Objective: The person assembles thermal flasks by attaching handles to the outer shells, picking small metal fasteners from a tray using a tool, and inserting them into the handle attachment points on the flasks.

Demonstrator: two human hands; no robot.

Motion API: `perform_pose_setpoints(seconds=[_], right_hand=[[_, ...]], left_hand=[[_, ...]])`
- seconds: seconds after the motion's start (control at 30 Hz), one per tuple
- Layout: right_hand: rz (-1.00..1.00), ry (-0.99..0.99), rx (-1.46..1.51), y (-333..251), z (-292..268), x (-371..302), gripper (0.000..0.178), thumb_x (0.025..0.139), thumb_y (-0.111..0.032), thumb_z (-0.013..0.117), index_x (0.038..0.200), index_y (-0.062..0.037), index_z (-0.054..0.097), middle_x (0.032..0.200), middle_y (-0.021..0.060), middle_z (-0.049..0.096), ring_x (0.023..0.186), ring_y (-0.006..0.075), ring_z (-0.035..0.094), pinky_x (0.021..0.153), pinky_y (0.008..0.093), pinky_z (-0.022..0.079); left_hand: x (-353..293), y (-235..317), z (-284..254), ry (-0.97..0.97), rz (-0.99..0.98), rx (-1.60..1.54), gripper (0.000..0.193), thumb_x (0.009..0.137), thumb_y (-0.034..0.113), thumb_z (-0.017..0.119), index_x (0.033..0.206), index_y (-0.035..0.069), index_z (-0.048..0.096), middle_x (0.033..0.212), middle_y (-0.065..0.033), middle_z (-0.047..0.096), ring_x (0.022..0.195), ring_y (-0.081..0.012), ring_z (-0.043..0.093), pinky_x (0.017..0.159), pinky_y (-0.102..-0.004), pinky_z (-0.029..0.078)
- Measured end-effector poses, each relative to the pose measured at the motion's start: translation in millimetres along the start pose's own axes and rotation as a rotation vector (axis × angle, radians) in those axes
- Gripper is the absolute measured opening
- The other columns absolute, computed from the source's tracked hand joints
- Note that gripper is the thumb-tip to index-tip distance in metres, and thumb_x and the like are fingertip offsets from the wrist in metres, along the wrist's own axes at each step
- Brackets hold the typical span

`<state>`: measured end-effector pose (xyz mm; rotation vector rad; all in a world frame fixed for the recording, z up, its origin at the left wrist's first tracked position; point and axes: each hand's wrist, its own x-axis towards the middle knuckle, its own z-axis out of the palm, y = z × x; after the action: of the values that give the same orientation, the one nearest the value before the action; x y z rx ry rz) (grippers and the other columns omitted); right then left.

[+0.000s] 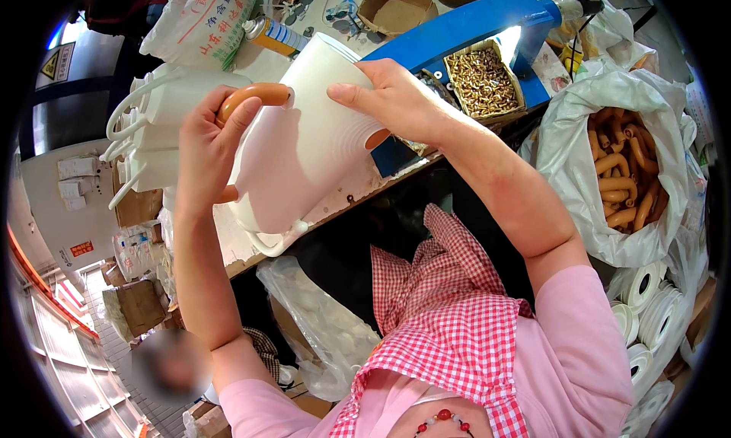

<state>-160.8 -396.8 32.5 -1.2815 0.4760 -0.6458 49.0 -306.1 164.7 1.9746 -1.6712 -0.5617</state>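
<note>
A white plastic jug-like body [285,145] lies tilted across my front, with ringed ridges on its side and a thin white curved piece at its lower end. My left hand [205,137] is closed round a brown curved handle [259,95] set against the body. One end of the handle meets the body near the top; the other shows below my palm. My right hand [392,99] grips the body's upper right, thumb on the outside and fingers hidden behind. Below that hand, a bit of brown [376,139] shows at the body's edge.
A blue machine arm [464,23] stands behind, beside a box of small brass-coloured fasteners [481,80]. At right, a white bag [563,164] holds several brown handles [617,183]. More white bodies [164,126] are stacked left. A spray can [274,36] and cardboard tray [396,10] are at the back.
</note>
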Motion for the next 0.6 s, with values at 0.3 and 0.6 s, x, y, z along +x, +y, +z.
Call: perform_pose_setpoints(seconds=[0.3,0.6], right_hand=[[0.007,0.012,-0.015,-3.6,1.7,-3.9,0.045,0.100,-0.037,0.056,0.124,-0.0001,0.065,0.108,0.0132,0.070,0.090,0.0225,0.070,0.057,0.0339,0.062],[0.007,0.003,-0.027,-2.6,1.2,-2.3,0.043,0.100,-0.036,0.057,0.125,-0.0016,0.066,0.109,0.0129,0.071,0.091,0.0213,0.070,0.057,0.0333,0.061]], left_hand=[[-0.3,4.0,-2.4,-0.023,-0.036,-0.041,0.026,0.098,0.025,0.071,0.103,0.000,0.068,0.076,0.0072,0.052,0.067,-0.0019,0.040,0.058,-0.0201,0.032],[-0.4,0.0,-1.0,-0.009,0.031,-0.025,0.022,0.100,0.022,0.066,0.107,0.001,0.067,0.069,0.0103,0.044,0.058,0.0021,0.035,0.050,-0.0188,0.022]])
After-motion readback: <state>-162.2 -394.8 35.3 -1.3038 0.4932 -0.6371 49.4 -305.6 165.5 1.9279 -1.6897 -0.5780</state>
